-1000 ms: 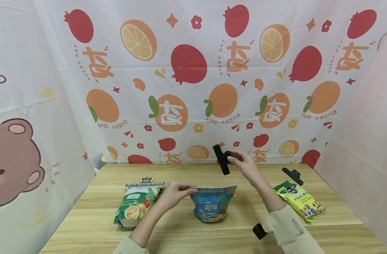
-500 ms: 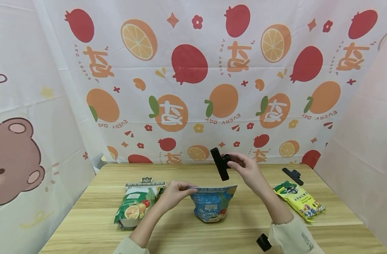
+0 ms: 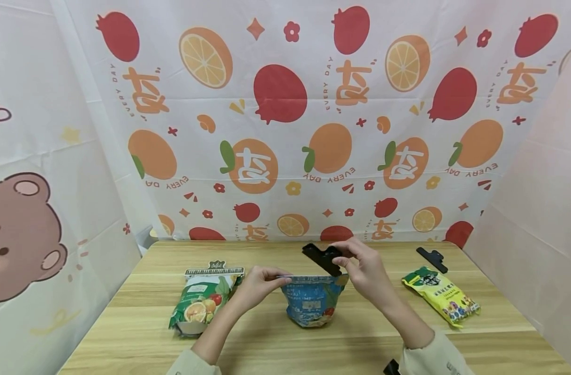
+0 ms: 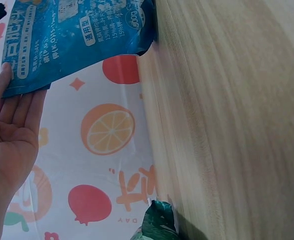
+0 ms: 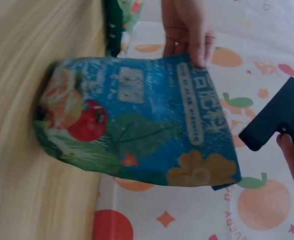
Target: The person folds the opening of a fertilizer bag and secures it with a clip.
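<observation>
A blue bag (image 3: 311,302) printed with vegetables stands upright on the table. Its top left corner is pinched between the thumb and fingers of my left hand (image 3: 262,285); the left wrist view shows the thumb on the near face and fingers behind. My right hand (image 3: 367,265) holds a black bag clip (image 3: 322,259) by its handle, just above the bag's top edge and tilted down to the right. In the right wrist view the clip (image 5: 273,117) is apart from the bag's top edge, with the right fingertips (image 5: 289,150) at its handle.
To the left lies a green bag (image 3: 201,304) with a white clip (image 3: 214,271) along its top. On the right are a yellow bag (image 3: 442,296) and another black clip (image 3: 432,259). A printed curtain (image 3: 285,156) hangs behind the wooden table (image 3: 140,323).
My right hand has lowered the black clip toward the bag's top edge and turned it from nearly upright to a flatter slant. My left hand and the blue bag have stayed in place.
</observation>
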The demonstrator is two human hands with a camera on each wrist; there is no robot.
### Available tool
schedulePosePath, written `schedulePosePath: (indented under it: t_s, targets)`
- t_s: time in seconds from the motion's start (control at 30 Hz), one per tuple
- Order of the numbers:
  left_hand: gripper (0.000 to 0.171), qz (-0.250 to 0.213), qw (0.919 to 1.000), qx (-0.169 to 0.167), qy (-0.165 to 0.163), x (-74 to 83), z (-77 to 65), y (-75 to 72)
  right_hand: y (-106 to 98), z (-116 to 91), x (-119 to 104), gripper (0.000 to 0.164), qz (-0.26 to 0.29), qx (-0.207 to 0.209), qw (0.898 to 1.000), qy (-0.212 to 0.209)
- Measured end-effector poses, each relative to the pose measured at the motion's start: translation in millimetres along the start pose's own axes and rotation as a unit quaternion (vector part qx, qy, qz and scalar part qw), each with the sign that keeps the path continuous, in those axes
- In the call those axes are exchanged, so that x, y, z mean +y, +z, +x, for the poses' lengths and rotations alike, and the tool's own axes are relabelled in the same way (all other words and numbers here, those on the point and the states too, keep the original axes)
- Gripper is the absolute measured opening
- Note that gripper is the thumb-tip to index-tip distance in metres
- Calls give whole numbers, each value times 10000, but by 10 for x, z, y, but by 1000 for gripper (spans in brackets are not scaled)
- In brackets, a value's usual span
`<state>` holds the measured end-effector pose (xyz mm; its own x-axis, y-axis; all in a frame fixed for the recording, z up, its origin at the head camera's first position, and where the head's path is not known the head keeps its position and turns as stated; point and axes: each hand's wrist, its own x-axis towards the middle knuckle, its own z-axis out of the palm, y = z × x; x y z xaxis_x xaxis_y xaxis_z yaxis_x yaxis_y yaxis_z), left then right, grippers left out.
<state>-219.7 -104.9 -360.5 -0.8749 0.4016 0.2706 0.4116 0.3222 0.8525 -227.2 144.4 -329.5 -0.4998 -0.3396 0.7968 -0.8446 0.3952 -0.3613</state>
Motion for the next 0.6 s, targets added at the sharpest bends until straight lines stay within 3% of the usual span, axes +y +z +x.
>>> schedulePosePath:
  t_s: [0.13,0.6]
  targets:
    - [16,0,10000,6,8,18,-5,0,53,-32,4,32,-192,-208,9988,-395]
    - [16,-42,10000,-19,81,-14,13,1,148,-90,67,28,-669,-850,9929,-496]
